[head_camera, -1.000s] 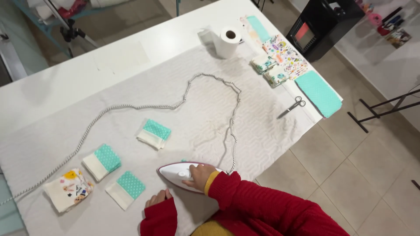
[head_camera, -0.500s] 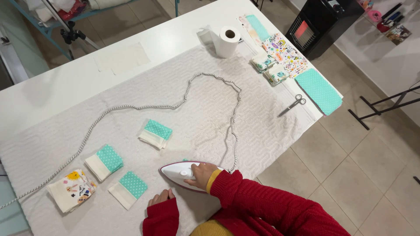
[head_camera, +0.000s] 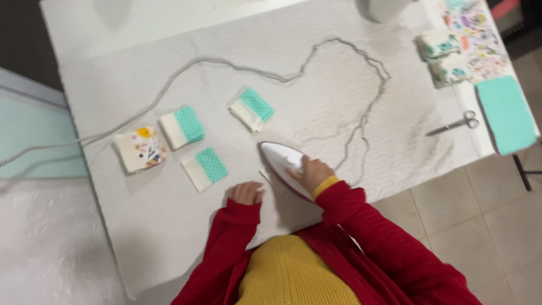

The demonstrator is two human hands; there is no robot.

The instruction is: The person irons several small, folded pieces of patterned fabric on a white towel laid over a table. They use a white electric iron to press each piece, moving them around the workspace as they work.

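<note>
My right hand grips the handle of a white clothes iron that rests flat on the padded white cover near the front edge. A small pale fabric piece shows just under the iron's left side. My left hand lies with curled fingers on the cover just left of the iron, holding nothing. The iron's grey braided cord loops away across the table to the left. Both sleeves are red.
Three folded white-and-teal fabric pieces and a printed one lie left of the iron. Scissors, a teal fabric stack and printed fabric pieces sit at the right end. Tiled floor lies beyond the table's edge.
The camera view has shifted and tilted closer over the table. The iron has stayed in about the same spot under my right hand, and my left hand remains beside it.
</note>
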